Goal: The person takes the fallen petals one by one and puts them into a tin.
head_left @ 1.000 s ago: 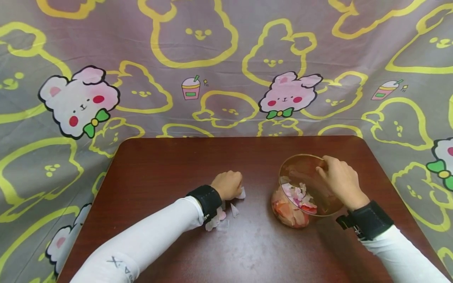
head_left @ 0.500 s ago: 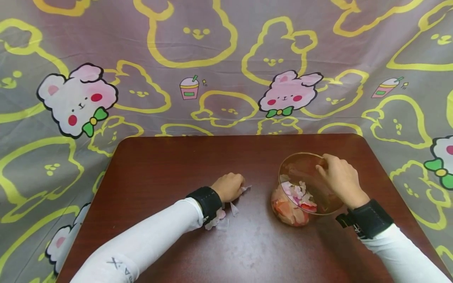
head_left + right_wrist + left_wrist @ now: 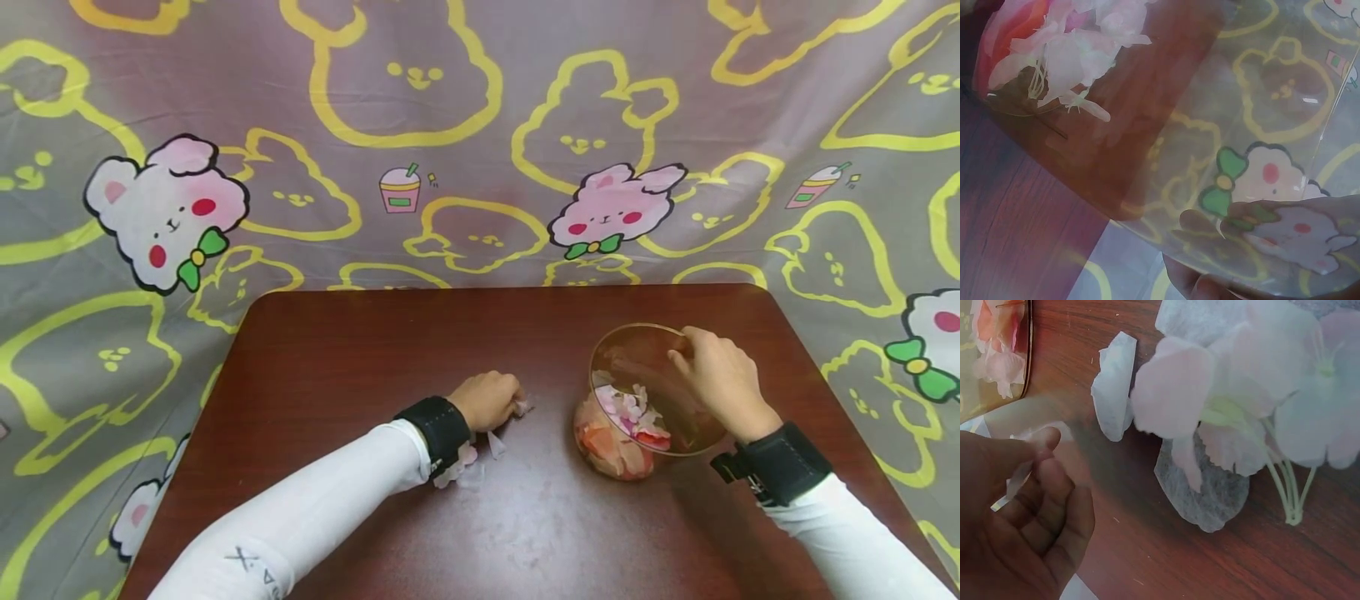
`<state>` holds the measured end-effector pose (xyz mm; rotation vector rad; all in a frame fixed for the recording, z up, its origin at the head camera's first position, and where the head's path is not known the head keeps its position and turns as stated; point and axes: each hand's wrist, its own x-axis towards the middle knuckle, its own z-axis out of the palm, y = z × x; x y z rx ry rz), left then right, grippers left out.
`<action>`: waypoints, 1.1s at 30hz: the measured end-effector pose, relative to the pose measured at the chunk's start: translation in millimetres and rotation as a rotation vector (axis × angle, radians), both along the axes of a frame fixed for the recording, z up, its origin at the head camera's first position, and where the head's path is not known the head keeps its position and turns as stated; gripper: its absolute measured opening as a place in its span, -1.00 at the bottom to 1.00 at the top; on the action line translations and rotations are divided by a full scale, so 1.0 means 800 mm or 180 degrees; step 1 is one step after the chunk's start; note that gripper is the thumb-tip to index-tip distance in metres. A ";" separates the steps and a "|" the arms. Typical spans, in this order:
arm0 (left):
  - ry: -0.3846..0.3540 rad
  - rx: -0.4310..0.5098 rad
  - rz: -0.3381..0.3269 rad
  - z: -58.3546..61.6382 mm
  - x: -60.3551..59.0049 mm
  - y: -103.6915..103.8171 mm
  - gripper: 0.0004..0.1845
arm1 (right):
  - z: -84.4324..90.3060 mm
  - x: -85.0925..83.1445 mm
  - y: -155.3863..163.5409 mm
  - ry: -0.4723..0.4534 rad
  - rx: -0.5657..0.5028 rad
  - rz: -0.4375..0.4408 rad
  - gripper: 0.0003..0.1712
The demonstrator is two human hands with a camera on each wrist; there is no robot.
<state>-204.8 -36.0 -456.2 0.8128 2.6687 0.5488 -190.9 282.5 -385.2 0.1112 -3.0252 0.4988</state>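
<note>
My left hand (image 3: 487, 402) is low over the table, pinching a pale, thin petal (image 3: 522, 407) between thumb and fingertips. Loose artificial flower petals (image 3: 472, 475) lie beside its wrist; in the left wrist view these are white and pale pink petals (image 3: 1172, 387) with a green-stemmed blossom piece (image 3: 1288, 487). My right hand (image 3: 723, 379) grips the rim of a transparent amber container (image 3: 675, 358), thumb inside its mouth. This container stands tilted, its mouth toward me. Pink, white and orange petals (image 3: 1079, 50) are gathered at its bottom.
The dark red-brown wooden table (image 3: 360, 350) has rounded far corners. Behind and around it hangs a grey curtain (image 3: 465, 175) printed with yellow outlines and cartoon rabbits. A single white petal (image 3: 1113, 387) lies apart from the pile.
My left fingers have shifted slightly to the right, and the pale petal at their tips now looks more bunched. The right hand and the container have stayed in place.
</note>
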 end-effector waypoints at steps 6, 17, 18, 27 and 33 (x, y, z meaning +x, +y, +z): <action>-0.0004 -0.0179 -0.0012 0.006 0.004 0.001 -0.71 | 0.000 0.004 -0.002 -0.0015 -0.0022 -0.0021 -0.85; 0.0168 0.0120 -0.0035 0.023 -0.007 0.004 -0.70 | 0.000 0.011 -0.006 -0.0057 -0.0040 -0.0054 -0.85; 0.0206 0.0155 -0.0055 0.028 -0.008 0.005 -0.69 | 0.000 0.011 -0.007 -0.0063 -0.0043 -0.0058 -0.85; 0.0251 0.0281 -0.0244 0.087 -0.011 0.032 -0.69 | 0.000 0.018 -0.009 -0.0050 -0.0015 -0.0093 -0.85; 0.0466 0.0309 -0.0427 0.115 -0.005 0.050 -0.72 | 0.000 0.022 -0.010 -0.0026 -0.0022 -0.0104 -0.85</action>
